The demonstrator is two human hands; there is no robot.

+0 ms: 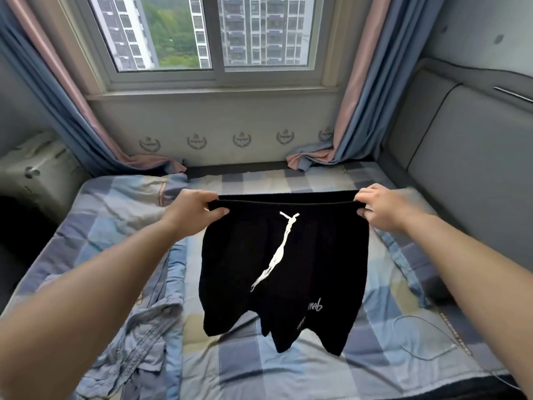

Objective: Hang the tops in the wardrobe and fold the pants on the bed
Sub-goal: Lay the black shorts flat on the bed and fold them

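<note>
Both arms were stretched forward over the bed [288, 368], forearms entering from the lower corners and converging toward the middle. The left hand [191, 210] gripped the left end of the waistband of the black shorts [288, 269], fingers curled together over the top edge, thumb underneath pinching the band. The right hand [383, 207] held the right end the same way, fingers bunched and curled over the band, thumb below; fingertips hidden in the fabric. Wrists were roughly level, waistband pulled taut and near horizontal between the hands.

The shorts hung free in the air above the checked bedsheet, legs dangling down toward the camera, hems not clearly touching the bed. White drawstring [277, 249] trailed down the front from the waistband. Small white lettering [315, 306] sat on the lower right leg.

A crumpled light-blue garment [141, 336] lay on the bed at lower left, under the left forearm, apart from the shorts. A thin cable [427, 342] looped on the sheet at lower right. Behind the bed: window [213, 33], blue-and-pink curtains [346, 111] on both sides with ends pooled on the mattress edge, padded grey headboard [461, 145] on the right, a pale box-like object [37, 171] on the left, blurred.
</note>
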